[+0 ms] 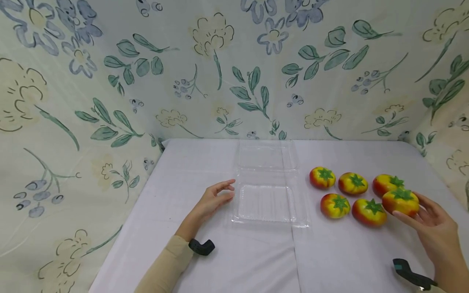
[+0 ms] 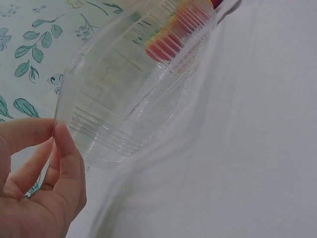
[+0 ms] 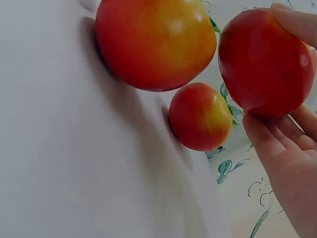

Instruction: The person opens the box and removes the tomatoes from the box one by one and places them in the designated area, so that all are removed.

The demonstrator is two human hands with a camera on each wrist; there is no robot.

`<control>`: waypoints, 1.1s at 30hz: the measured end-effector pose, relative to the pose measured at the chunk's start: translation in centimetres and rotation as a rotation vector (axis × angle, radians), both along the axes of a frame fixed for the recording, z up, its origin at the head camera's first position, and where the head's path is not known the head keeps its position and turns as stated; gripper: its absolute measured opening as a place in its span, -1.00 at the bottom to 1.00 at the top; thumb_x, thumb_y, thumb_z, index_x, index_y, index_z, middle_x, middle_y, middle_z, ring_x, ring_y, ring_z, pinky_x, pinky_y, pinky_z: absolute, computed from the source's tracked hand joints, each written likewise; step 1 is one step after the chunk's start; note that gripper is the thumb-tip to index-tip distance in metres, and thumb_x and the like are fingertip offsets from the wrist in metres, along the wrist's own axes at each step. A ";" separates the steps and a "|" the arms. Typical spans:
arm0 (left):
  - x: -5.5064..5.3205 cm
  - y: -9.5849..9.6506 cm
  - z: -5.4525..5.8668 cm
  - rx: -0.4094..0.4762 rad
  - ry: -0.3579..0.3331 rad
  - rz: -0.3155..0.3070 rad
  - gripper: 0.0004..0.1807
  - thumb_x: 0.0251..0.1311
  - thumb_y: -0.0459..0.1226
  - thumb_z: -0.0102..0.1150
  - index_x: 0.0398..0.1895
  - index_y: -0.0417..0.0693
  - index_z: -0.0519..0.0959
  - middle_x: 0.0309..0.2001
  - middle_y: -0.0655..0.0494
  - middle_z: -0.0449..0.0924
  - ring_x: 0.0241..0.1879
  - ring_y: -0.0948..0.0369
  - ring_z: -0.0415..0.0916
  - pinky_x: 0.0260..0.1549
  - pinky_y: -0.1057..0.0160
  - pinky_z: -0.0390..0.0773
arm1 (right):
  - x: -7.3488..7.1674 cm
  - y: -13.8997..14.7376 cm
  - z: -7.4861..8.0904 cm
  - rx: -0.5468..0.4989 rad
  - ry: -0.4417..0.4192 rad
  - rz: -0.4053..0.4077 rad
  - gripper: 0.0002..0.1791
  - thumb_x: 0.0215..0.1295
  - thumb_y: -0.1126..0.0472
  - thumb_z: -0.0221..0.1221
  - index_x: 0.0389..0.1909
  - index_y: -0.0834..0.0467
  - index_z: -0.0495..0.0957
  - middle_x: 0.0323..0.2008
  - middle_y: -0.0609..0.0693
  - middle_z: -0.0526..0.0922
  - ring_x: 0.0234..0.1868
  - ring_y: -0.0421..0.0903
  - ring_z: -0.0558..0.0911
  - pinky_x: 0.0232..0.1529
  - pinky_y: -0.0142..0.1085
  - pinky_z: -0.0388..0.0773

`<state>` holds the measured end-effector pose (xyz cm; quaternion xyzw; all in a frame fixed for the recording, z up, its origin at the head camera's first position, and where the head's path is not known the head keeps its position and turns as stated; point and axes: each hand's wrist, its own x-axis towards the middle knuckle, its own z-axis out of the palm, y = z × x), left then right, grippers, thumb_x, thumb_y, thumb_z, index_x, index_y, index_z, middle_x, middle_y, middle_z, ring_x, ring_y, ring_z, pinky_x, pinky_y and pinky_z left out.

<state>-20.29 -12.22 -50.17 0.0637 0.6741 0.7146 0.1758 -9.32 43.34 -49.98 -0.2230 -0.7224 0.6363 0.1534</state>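
My right hand (image 1: 436, 221) grips a red-and-yellow tomato (image 1: 400, 202) with a green star-shaped leaf top, its thumb on one side and fingers on the other. In the right wrist view, the held tomato (image 3: 267, 62) shows its red underside, raised off the cloth. At the middle of the table lies a clear plastic clamshell box (image 1: 265, 203), its lid (image 1: 266, 156) folded back away from me. My left hand (image 1: 212, 201) is at the box's left edge. In the left wrist view, thumb and forefinger pinch the rim of the box (image 2: 114, 94).
Several more tomatoes stand right of the box in two rough rows, among them a front one (image 1: 369, 212) and a back one (image 1: 322, 178). A white cloth (image 1: 198, 162) covers the table. Floral fabric (image 1: 205, 101) hangs behind it and at the sides.
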 end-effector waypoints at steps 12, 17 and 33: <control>0.1 0.0 0.1 -0.011 -0.002 0.001 -0.43 0.30 -0.42 0.24 0.38 -0.18 0.42 0.07 -0.07 0.46 -0.05 0.23 0.50 0.02 0.31 0.58 | -0.2 2.6 -2.6 -0.116 0.063 0.003 -0.02 0.13 0.36 0.41 0.54 -0.10 0.16 0.54 -0.24 0.01 0.51 -0.29 0.00 -0.10 -0.75 0.36; 0.1 0.1 0.1 -0.008 0.010 0.004 -0.43 0.31 -0.42 0.24 0.39 -0.21 0.40 0.05 -0.05 0.48 -0.05 0.24 0.51 0.01 0.31 0.58 | 0.0 3.1 -3.4 -0.185 0.102 0.014 -0.03 0.14 0.43 0.38 0.53 -0.08 0.17 0.53 -0.22 0.03 0.46 -0.33 0.05 -0.21 -0.77 0.41; -0.1 0.0 -0.2 -0.015 0.021 0.008 -0.43 0.30 -0.41 0.25 0.38 -0.21 0.42 0.03 -0.02 0.49 -0.08 0.25 0.51 -0.01 0.33 0.59 | 0.4 3.6 -3.8 -0.188 0.015 -0.018 0.02 0.10 0.37 0.43 0.53 -0.18 0.16 0.53 -0.29 0.02 0.46 -0.36 0.02 -0.29 -0.77 0.42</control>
